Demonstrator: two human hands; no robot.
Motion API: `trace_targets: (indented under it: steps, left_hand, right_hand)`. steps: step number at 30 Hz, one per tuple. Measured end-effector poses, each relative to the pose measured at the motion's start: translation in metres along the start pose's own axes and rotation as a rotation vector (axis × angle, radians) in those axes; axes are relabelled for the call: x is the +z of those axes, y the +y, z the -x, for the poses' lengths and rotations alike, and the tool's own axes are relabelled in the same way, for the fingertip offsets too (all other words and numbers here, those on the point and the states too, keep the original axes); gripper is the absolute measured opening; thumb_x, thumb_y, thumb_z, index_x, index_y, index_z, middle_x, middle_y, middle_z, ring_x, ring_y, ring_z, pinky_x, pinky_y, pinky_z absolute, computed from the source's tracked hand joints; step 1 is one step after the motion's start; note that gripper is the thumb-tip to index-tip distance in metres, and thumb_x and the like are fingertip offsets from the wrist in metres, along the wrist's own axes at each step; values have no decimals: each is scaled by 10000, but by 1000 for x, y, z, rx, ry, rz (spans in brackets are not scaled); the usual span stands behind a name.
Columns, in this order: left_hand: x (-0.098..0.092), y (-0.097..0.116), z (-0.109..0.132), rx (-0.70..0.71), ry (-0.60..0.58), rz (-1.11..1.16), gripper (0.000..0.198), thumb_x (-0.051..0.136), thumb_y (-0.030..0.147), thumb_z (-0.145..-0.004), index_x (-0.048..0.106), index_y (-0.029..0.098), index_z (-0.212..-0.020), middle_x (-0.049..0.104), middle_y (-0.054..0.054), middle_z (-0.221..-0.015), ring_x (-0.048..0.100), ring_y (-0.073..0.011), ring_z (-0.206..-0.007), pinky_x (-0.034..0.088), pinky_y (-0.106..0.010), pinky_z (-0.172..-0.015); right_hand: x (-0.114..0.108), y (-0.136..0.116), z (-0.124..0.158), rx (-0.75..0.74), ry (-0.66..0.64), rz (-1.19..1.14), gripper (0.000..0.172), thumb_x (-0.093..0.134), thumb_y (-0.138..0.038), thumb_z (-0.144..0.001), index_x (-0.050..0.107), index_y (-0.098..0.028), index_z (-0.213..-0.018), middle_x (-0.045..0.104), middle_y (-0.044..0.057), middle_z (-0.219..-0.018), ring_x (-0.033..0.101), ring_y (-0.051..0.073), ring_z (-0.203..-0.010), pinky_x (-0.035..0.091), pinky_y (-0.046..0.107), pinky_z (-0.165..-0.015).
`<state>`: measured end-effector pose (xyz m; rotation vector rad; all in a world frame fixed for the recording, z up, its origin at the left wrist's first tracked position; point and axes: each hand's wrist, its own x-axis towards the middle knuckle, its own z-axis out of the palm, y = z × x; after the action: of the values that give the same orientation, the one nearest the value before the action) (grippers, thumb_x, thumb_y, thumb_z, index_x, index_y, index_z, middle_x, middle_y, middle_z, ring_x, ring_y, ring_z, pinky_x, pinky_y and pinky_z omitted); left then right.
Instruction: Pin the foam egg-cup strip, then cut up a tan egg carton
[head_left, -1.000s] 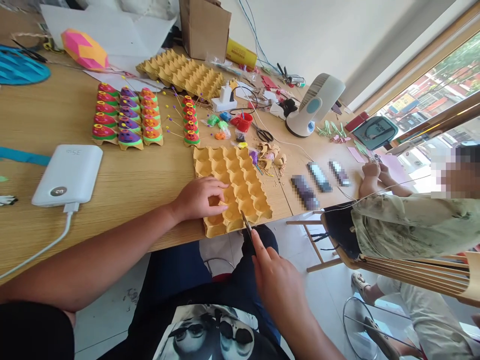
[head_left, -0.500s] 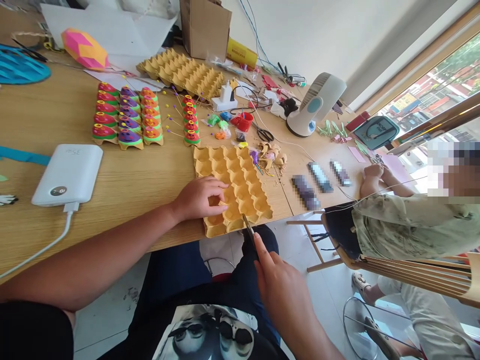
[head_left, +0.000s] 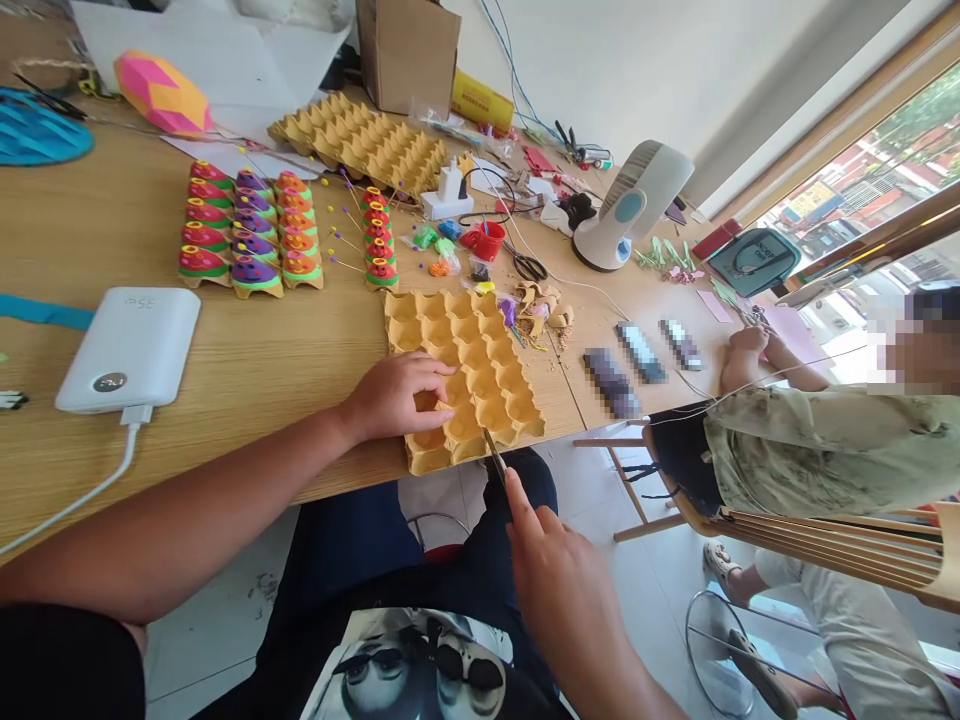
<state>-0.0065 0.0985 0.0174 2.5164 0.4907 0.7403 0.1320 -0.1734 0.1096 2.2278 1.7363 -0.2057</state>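
Observation:
A yellow moulded egg tray (head_left: 495, 382) lies at the table's front edge, its cups facing up. My left hand (head_left: 394, 398) rests on its left side, thumb and fingers curled over the ridges between cups and gripping it. In my right hand (head_left: 559, 560) is a slim, dark-bladed knife (head_left: 494, 452), the index finger stretched along it. The blade's tip meets the tray's near edge, right of my left hand. The knife's handle is hidden inside my fist.
Painted egg-carton figures (head_left: 255, 235) stand in rows behind a white power bank (head_left: 129, 350). Another egg tray (head_left: 360, 145) lies farther back. Scissors (head_left: 529, 265), a red cup (head_left: 489, 241) and a white fan (head_left: 630, 210) sit to the right. A seated person (head_left: 817, 450) is at the far right.
Both hands keep nearly the same place on the tray and knife. The view has shifted very slightly, so the things at left appear a little farther left.

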Motion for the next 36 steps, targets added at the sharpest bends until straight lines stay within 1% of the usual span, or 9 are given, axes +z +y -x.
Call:
trace_targets:
  steps: [7, 13, 17, 21, 23, 26, 30, 32, 36]
  left_hand:
    - [-1, 1, 0, -1, -1, -8, 245, 705, 470, -821, 732, 233, -771, 760, -55, -1258, 713, -277, -1081, 530, -421, -942]
    - [0, -1, 0, 9, 2, -15, 242, 709, 466, -823, 730, 229, -773, 761, -64, -1254, 715, -277, -1083, 536, -418, -932]
    - [0, -1, 0, 19, 4, -9, 243, 712, 466, -823, 730, 230, -768, 760, -63, -1257, 716, -274, -1070, 534, -422, -938]
    - [0, -1, 0, 21, 9, -10, 242, 712, 465, -829, 731, 230, -775, 760, -62, -1258, 714, -272, -1075, 533, -419, -935]
    - [1, -1, 0, 24, 12, -12, 243, 711, 465, -833, 731, 229, -778, 758, -63, -1262, 714, -270, -1078, 533, -415, -927]
    - [1, -1, 0, 25, 17, -21, 247, 711, 469, -835, 732, 230, -776, 759, -62, -1262, 717, -266, -1064, 532, -413, -918]
    - [1, -2, 0, 25, 12, -14, 271, 710, 489, -841, 733, 226, -780, 758, -68, -1260, 711, -271, -1088, 531, -415, -935]
    - [1, -2, 0, 24, 8, -15, 271, 712, 490, -840, 733, 226, -781, 757, -68, -1266, 706, -274, -1107, 530, -414, -943]
    - [1, -1, 0, 15, 16, -17, 238, 725, 459, -824, 728, 229, -765, 758, -56, -1265, 707, -271, -1105, 525, -419, -956]
  right_hand:
    - [-2, -7, -12, -3, 3, -18, 683, 510, -132, -1009, 294, -204, -1652, 719, 34, -896, 723, 181, -725, 472, 270, -578]
    - [2, -5, 2, 1, -2, 17, 727, 527, -72, -974, 310, -228, -1651, 707, 16, -869, 711, 181, -674, 452, 285, -553]
    - [4, -6, -3, 19, 11, -29, 696, 521, -108, -993, 316, -217, -1650, 717, 27, -882, 716, 187, -699, 442, 283, -572]
    - [4, 6, -14, -4, 57, -245, 638, 499, -180, -1035, 323, -247, -1645, 733, 13, -921, 723, 181, -764, 441, 267, -588]
    - [3, 15, -14, -8, 87, -360, 597, 489, -201, -1046, 363, -274, -1626, 740, 9, -970, 727, 181, -809, 457, 259, -612]
    - [2, 20, -11, -5, 181, -463, 542, 462, -224, -1057, 420, -283, -1595, 736, 26, -1030, 728, 187, -858, 486, 261, -657]
    - [2, 13, -13, 10, 332, -488, 540, 407, -257, -1073, 394, -274, -1612, 721, 54, -1050, 719, 193, -834, 495, 274, -658]
    - [3, 8, -19, 19, 345, -467, 554, 407, -251, -1067, 382, -268, -1620, 715, 56, -1031, 711, 196, -803, 486, 280, -643]
    - [3, 1, -32, 18, 269, -419, 580, 432, -207, -1040, 400, -276, -1615, 681, 20, -905, 680, 186, -728, 450, 271, -607]
